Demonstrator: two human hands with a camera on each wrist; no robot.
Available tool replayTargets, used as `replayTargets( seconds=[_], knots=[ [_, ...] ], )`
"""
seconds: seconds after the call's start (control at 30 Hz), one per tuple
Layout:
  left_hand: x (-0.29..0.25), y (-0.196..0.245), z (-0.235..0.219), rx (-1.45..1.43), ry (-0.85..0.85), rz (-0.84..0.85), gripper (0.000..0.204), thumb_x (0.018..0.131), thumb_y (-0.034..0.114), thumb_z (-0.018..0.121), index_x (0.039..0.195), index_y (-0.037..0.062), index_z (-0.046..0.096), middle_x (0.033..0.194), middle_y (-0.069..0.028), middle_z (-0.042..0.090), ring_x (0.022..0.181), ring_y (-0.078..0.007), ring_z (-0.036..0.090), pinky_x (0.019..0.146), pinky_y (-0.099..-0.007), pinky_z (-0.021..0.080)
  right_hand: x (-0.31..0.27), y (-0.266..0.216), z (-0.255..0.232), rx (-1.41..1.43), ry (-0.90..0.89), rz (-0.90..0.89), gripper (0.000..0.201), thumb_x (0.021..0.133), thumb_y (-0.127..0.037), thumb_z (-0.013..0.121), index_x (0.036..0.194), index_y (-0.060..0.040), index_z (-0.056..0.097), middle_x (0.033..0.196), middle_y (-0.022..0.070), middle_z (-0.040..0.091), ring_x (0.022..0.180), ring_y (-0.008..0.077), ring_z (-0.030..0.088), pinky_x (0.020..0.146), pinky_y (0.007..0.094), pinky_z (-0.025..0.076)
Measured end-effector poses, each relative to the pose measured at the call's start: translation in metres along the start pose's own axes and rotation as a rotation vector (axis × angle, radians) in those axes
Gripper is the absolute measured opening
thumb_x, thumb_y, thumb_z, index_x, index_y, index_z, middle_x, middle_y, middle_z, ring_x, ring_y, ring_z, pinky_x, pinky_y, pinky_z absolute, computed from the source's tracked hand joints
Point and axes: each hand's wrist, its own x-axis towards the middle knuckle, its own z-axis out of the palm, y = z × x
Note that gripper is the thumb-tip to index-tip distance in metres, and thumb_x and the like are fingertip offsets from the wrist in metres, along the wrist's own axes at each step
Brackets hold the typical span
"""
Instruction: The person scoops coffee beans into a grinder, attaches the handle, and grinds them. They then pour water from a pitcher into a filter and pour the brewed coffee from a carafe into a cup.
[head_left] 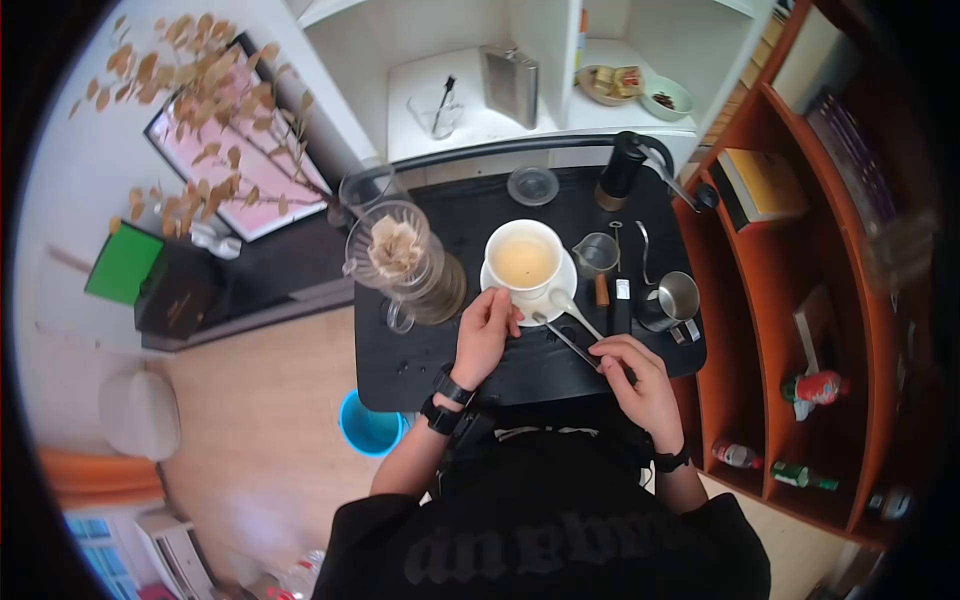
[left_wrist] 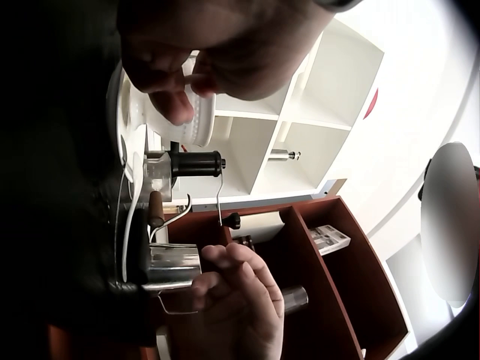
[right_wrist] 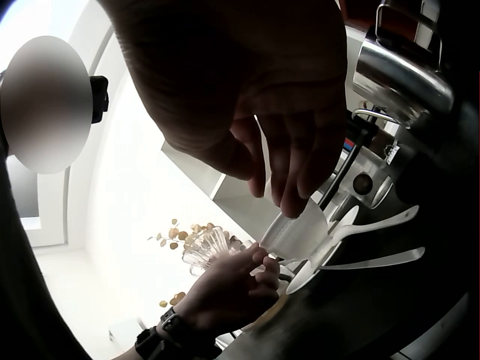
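Note:
A white cup [head_left: 524, 258] of pale yellow liquid stands on a white saucer [head_left: 569, 290]. My left hand [head_left: 484, 338] is at its near side; in the left wrist view, thumb and finger of this hand [left_wrist: 217, 52] pinch a small white part, seemingly the cup's handle. A white spoon [head_left: 578, 314] and a metal spoon [head_left: 568, 343] lean on the saucer, handles toward my right hand [head_left: 640, 388]. That hand's fingers hang loosely bent by the handle ends; in the right wrist view the hand [right_wrist: 262, 97] holds nothing, apart from both spoons.
Left of the cup stands a glass dripper [head_left: 393, 245] with a paper filter. Toward the right are a small glass pitcher [head_left: 597, 254], a metal jug [head_left: 672, 300] and a black grinder [head_left: 620, 172]. A blue bin [head_left: 370, 425] sits on the floor; shelves [head_left: 735, 395] rise at the right.

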Motion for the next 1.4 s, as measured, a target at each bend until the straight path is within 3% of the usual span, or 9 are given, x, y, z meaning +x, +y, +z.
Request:
replayTargets(
  seconds=[0.03,0.13,0.27,0.4,0.57,0.7,0.9,1.1,1.4],
  knots=[
    [0.000,-0.001,-0.001,0.019,-0.004,-0.033,0.034,0.106,0.027,0.048,0.087,0.0018,0.059,0.077,-0.0018,0.064,0.061,-0.0060,0.055,0.058,-0.0220,0.043,0.000,0.000,0.000,0.000,-0.007,0.014,0.014,0.095,0.000,0.055,0.105,0.0017,0.066,0.100,0.0107,0.066,0.079,0.0175,0.066,0.070,0.0262,0.051],
    [-0.002,-0.006,0.000,0.062,0.005,0.020,0.035,0.107,0.030,0.045,0.087,0.0055,0.060,0.077,0.0006,0.063,0.060,-0.0032,0.052,0.052,-0.0189,0.035,0.000,0.006,0.000,-0.027,-0.011,0.012,0.014,0.096,0.001,0.055,0.105,0.0022,0.065,0.099,0.0108,0.066,0.079,0.0164,0.066,0.071,0.0262,0.052],
    [-0.005,-0.006,-0.004,0.047,-0.010,0.013,0.035,0.107,0.029,0.045,0.087,0.0054,0.060,0.080,0.0005,0.065,0.061,-0.0032,0.053,0.052,-0.0192,0.037,0.002,0.009,0.002,-0.017,-0.042,0.040,0.014,0.096,0.001,0.055,0.104,0.0027,0.065,0.098,0.0109,0.066,0.078,0.0167,0.066,0.071,0.0266,0.052],
    [-0.010,0.002,-0.003,0.128,0.031,-0.030,0.033,0.104,0.027,0.051,0.086,0.0016,0.061,0.071,-0.0004,0.063,0.059,-0.0054,0.052,0.056,-0.0235,0.041,0.006,0.010,0.009,-0.054,-0.007,0.061,0.015,0.095,-0.001,0.057,0.108,0.0011,0.064,0.102,0.0105,0.065,0.079,0.0163,0.066,0.071,0.0266,0.051],
    [-0.010,0.003,-0.004,0.187,0.065,-0.024,0.034,0.102,0.027,0.054,0.082,0.0015,0.062,0.065,0.0011,0.061,0.057,-0.0047,0.049,0.053,-0.0240,0.039,0.010,0.032,0.009,-0.046,0.084,0.254,0.044,0.095,-0.006,0.059,0.136,-0.0018,0.045,0.111,0.0083,0.059,0.074,0.0115,0.062,0.066,0.0253,0.051],
    [-0.014,-0.001,-0.003,0.157,0.042,-0.014,0.033,0.102,0.027,0.055,0.082,0.0017,0.063,0.064,0.0018,0.060,0.056,-0.0042,0.049,0.052,-0.0236,0.038,0.021,0.040,0.005,0.019,0.123,0.347,0.051,0.097,-0.010,0.058,0.142,-0.0016,0.036,0.112,0.0103,0.060,0.077,0.0137,0.066,0.065,0.0259,0.053],
    [-0.012,0.007,-0.006,0.056,0.015,-0.117,0.030,0.101,0.027,0.057,0.083,0.0036,0.063,0.065,0.0034,0.059,0.058,-0.0028,0.050,0.054,-0.0205,0.040,0.050,0.050,0.002,-0.013,0.037,0.414,0.051,0.099,-0.015,0.056,0.143,0.0001,0.033,0.112,0.0178,0.065,0.074,0.0182,0.071,0.060,0.0279,0.056],
    [-0.011,0.002,-0.007,-0.085,-0.081,-0.120,0.029,0.103,0.028,0.055,0.085,0.0065,0.060,0.065,0.0054,0.055,0.057,-0.0022,0.050,0.053,-0.0187,0.038,0.070,0.061,0.012,0.177,0.036,0.484,0.052,0.100,-0.017,0.056,0.140,0.0073,0.032,0.103,0.0190,0.067,0.068,0.0177,0.070,0.055,0.0259,0.055],
    [-0.010,0.001,-0.005,-0.027,-0.051,-0.111,0.026,0.099,0.027,0.062,0.085,0.0055,0.063,0.065,0.0070,0.054,0.057,-0.0010,0.047,0.052,-0.0185,0.036,0.084,0.084,0.013,0.336,0.038,0.514,0.035,0.100,-0.018,0.057,0.125,0.0070,0.054,0.087,0.0092,0.070,0.053,0.0062,0.056,0.046,0.0201,0.046]
  ],
)
